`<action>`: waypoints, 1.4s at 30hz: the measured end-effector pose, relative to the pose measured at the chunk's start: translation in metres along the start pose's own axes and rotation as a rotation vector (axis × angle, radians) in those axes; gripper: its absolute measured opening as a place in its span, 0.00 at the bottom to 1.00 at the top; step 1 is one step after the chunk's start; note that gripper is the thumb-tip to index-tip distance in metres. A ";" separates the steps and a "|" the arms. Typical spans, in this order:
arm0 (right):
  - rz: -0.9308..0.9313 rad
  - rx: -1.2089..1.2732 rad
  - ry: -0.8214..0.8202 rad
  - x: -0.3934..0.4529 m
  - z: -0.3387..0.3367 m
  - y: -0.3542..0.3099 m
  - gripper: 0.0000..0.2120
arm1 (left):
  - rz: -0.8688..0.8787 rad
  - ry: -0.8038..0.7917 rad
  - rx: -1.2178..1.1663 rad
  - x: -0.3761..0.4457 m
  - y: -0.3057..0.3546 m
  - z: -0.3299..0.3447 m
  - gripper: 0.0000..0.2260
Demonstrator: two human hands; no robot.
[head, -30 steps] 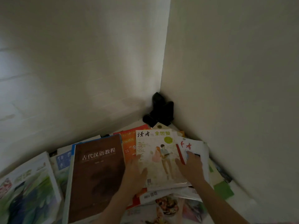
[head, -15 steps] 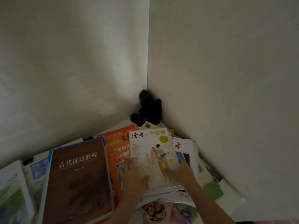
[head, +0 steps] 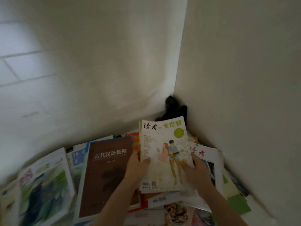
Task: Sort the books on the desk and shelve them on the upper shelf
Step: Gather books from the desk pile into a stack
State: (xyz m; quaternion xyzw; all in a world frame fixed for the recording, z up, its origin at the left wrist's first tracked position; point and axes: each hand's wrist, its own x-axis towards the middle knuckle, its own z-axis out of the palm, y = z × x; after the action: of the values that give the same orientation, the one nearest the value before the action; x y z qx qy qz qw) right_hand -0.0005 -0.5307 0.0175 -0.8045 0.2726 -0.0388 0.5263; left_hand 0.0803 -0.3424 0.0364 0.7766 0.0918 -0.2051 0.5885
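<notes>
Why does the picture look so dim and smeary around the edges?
Head view: the room is dimly lit, with a pale patch of light on the tiled wall at upper left. The green book at the lower left edge is smeared by motion blur, while the magazine in both hands stays fairly sharp. The wide lens bends the wall corner.

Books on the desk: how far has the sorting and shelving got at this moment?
Early, by the look of it. No upper shelf is in view, so nothing shows as shelved. In hand: the left hand and right hand grip the illustrated magazine by its side edges. Left: the brown book, the green-covered magazine and the pile beneath lie unsorted.
</notes>
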 end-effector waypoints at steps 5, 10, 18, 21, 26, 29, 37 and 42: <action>-0.152 0.093 -0.212 -0.027 0.071 -0.070 0.19 | 0.182 0.265 0.202 -0.014 -0.017 -0.112 0.12; -0.196 -0.107 -0.199 -0.040 0.136 -0.064 0.08 | 0.129 0.432 0.375 -0.021 -0.053 -0.154 0.08; -0.129 -0.562 0.018 -0.038 0.180 -0.039 0.39 | 0.098 0.376 0.426 -0.019 -0.090 -0.173 0.11; -0.423 -0.482 0.005 -0.070 0.209 -0.099 0.24 | 0.127 0.477 0.353 -0.038 -0.094 -0.214 0.06; -0.546 -0.439 -0.482 -0.115 0.302 -0.140 0.26 | -0.124 0.553 0.432 -0.053 -0.154 -0.310 0.21; -0.426 -0.599 -0.570 -0.123 0.350 -0.134 0.38 | -0.220 0.446 0.272 -0.057 -0.177 -0.337 0.27; -0.220 -0.886 -0.387 -0.116 0.373 -0.122 0.44 | -0.327 0.348 -0.190 -0.048 -0.200 -0.343 0.18; -0.184 -0.930 -0.418 -0.113 0.381 -0.129 0.39 | -0.275 0.298 -0.108 -0.049 -0.210 -0.353 0.11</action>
State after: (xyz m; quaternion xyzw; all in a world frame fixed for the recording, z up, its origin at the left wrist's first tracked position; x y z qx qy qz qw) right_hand 0.0883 -0.1234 -0.0143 -0.9646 0.0785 0.2018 0.1506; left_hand 0.0300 0.0594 -0.0477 0.7459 0.2938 -0.1613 0.5756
